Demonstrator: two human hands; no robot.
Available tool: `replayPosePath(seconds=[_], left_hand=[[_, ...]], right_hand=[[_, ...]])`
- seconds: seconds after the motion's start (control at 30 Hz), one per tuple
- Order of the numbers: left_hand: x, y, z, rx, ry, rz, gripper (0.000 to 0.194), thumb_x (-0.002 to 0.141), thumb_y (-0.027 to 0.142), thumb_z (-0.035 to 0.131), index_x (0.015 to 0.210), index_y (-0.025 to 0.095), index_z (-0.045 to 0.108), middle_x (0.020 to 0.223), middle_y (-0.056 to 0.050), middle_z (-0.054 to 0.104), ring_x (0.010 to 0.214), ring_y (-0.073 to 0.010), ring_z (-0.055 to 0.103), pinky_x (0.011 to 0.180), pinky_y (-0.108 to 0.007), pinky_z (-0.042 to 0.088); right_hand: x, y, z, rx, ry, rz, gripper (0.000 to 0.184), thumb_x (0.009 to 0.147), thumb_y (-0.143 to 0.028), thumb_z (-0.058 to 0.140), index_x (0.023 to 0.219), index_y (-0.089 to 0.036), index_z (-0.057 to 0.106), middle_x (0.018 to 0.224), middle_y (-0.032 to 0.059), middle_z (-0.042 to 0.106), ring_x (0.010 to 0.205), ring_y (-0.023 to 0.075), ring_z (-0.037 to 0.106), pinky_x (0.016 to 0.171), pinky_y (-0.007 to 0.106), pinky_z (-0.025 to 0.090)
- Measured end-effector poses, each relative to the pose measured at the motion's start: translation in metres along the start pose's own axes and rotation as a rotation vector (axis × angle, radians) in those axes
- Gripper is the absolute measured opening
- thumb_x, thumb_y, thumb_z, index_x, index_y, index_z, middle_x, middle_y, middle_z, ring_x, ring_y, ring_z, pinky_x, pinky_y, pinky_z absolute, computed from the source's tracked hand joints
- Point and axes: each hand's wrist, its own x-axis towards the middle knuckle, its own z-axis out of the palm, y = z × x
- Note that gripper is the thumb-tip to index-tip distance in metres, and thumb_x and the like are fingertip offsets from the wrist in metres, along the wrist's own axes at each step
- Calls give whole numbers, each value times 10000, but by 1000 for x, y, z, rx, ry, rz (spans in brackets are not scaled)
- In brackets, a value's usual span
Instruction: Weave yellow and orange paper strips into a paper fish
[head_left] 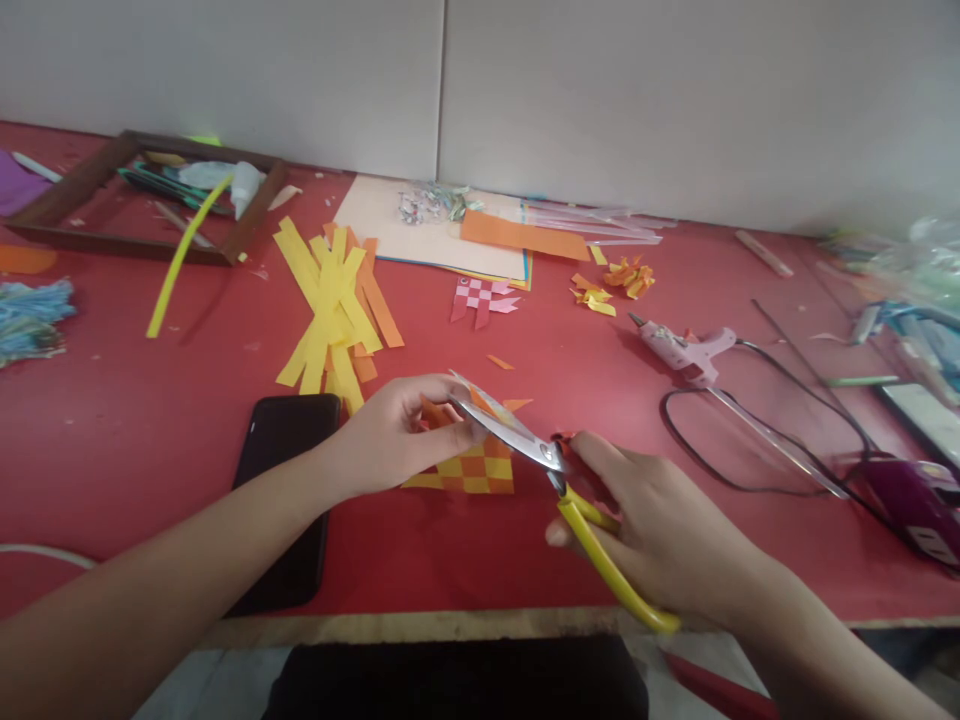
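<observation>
My right hand [645,510] grips scissors [517,436] with yellow handles, their blades pointing left and slightly apart. My left hand [420,430] pinches a woven paper piece [480,468] in orange and yellow checks, partly hidden behind the fingers and blades. The blade tips reach the left fingertips and lie over the paper. A small orange scrap [500,362] rests just beyond. Farther back sits a pink and red woven paper fish [478,298]. Yellow paper strips [330,310] are piled past my left hand, with orange strips [384,300] beneath them.
A black phone [281,520] lies under my left forearm. To the right are a pink glue gun [686,350] and its looping black cord [667,420]. A brown wooden frame [67,200] stands back left; cream sheets [420,240] lie against the wall. The red table [187,400] ends near me.
</observation>
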Motion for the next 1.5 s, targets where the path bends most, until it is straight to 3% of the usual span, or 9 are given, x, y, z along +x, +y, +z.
replayPosePath(seconds=[0.53, 0.7, 0.9, 1.03, 1.13, 1.2, 1.3, 1.4, 1.5], left_hand=[[-2, -2, -2, 116, 3, -96, 224, 838, 399, 657, 810, 177, 646, 773, 0, 596, 671, -125, 541, 594, -231, 415], [0, -1, -3, 208, -15, -210, 232, 832, 423, 648, 811, 194, 620, 751, 21, 573, 526, -84, 458, 469, -207, 337], [0, -5, -3, 252, 22, -266, 243, 831, 436, 644, 883, 199, 657, 760, -3, 644, 463, -82, 464, 414, -203, 302], [-2, 1, -2, -2, -23, -138, 157, 814, 332, 670, 757, 190, 639, 1138, -77, 705, 943, -225, 671, 688, -264, 497], [-3, 6, -3, -192, -15, -103, 146, 791, 263, 685, 683, 194, 615, 1275, -83, 671, 1305, -295, 507, 1029, -409, 405], [-3, 8, -6, -309, 32, -120, 151, 776, 258, 696, 664, 196, 616, 1282, -87, 672, 1375, -319, 431, 1121, -476, 294], [1, 7, -13, -514, 71, -149, 180, 760, 306, 712, 660, 188, 619, 1213, -109, 706, 1353, -369, 453, 1113, -544, 302], [5, 3, -21, -637, 94, -125, 181, 783, 334, 687, 682, 197, 627, 1159, -96, 730, 1329, -357, 489, 1118, -548, 313], [6, 0, -23, -539, 80, -84, 151, 843, 295, 610, 719, 210, 616, 1216, -73, 710, 1311, -325, 518, 1131, -549, 302]], right_hand=[[4, 12, 9, -82, 219, 11, 494, 845, -692, 464, 661, -244, 365, 475, -40, 468, 398, 117, 384, 419, 243, 244], [2, 24, -1, -89, 170, 1, 406, 843, -624, 510, 787, -230, 433, 647, 5, 585, 509, 143, 518, 472, 244, 348], [1, 61, -2, -294, 178, 270, 465, 831, -678, 450, 680, -239, 476, 529, 12, 549, 492, 196, 535, 479, 285, 302], [-1, 76, 2, -379, 234, 170, 496, 798, -656, 509, 991, -206, 590, 872, 102, 700, 731, 272, 660, 576, 327, 406], [-2, 77, 5, -405, 317, 103, 542, 791, -648, 526, 1059, -180, 579, 971, 127, 694, 817, 290, 666, 634, 345, 437], [-3, 77, 6, -452, 316, 165, 452, 818, -640, 502, 930, -216, 613, 810, 77, 695, 688, 263, 653, 546, 316, 375], [-3, 78, 6, -503, 349, 220, 432, 825, -652, 499, 796, -237, 616, 626, 33, 644, 558, 239, 612, 482, 298, 289], [1, 81, 5, -462, 430, 45, 446, 810, -622, 558, 979, -214, 621, 853, 70, 713, 754, 264, 671, 589, 329, 411], [6, 79, 3, -474, 439, -119, 447, 805, -540, 600, 1051, -166, 597, 1007, 119, 701, 911, 284, 660, 770, 374, 462]])
